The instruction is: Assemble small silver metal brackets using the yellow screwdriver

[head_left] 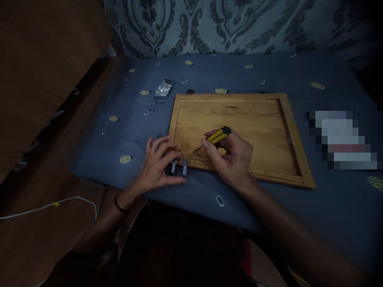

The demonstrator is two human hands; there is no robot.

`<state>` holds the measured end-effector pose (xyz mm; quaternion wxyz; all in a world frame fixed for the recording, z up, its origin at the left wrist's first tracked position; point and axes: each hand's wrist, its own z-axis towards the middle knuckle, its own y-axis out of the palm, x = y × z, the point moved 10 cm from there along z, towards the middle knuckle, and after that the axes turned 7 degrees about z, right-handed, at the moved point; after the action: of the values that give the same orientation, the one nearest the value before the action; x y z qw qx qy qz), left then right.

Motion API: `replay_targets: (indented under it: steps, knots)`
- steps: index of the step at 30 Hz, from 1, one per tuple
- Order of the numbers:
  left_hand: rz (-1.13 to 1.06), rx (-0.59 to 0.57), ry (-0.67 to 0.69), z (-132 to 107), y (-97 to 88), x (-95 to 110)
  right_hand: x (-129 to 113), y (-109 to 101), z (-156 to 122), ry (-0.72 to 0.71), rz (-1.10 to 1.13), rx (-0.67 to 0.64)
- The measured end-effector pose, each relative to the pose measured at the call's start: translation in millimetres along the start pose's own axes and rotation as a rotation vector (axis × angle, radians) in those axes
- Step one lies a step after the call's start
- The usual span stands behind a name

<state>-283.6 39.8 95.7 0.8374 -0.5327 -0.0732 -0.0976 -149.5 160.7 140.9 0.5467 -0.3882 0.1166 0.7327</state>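
Note:
My right hand (235, 159) grips a yellow-and-black screwdriver (220, 135), its thin shaft slanting down left to the near rim of a framed wooden panel (233, 115). The panel lies flat, and small dark holes run along that near rim. At its near left part sit two small silvery metal fittings (185, 162), their tabs jutting out over the edge. My left hand (158, 165) is beside them with fingers spread, fingertips above the rim and thumb below the tabs. Whether those fingers touch the fittings I cannot tell.
A bunch of similar metal fittings (164, 89) lies on the blue pineapple-print cloth (125, 139), with tiny dark bits nearby. A blurred-out item (344, 139) is at the right. Behind rises a patterned backrest (191, 24). A white cable (50, 205) hangs at the lower left.

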Motion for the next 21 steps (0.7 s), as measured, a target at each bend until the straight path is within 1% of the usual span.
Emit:
replay_targets:
  steps: [5,11,14,18,21]
  knots:
    - [-0.011,0.002,0.015,0.1,-0.5,1.8,3.5,0.4,-0.9,0.023,-0.010,-0.009]
    - [-0.012,-0.030,0.012,0.6,1.8,2.6,8.5,2.0,-3.1,0.073,0.016,-0.025]
    - [-0.014,-0.024,0.026,1.2,0.9,4.4,7.4,1.5,-3.1,0.060,0.010,-0.023]
    - [-0.007,-0.064,0.004,1.8,4.6,2.7,6.6,0.4,-3.1,0.033,0.021,-0.006]
    - [-0.002,-0.053,0.006,2.1,3.9,2.9,7.7,0.6,-3.2,0.034,0.028,-0.006]
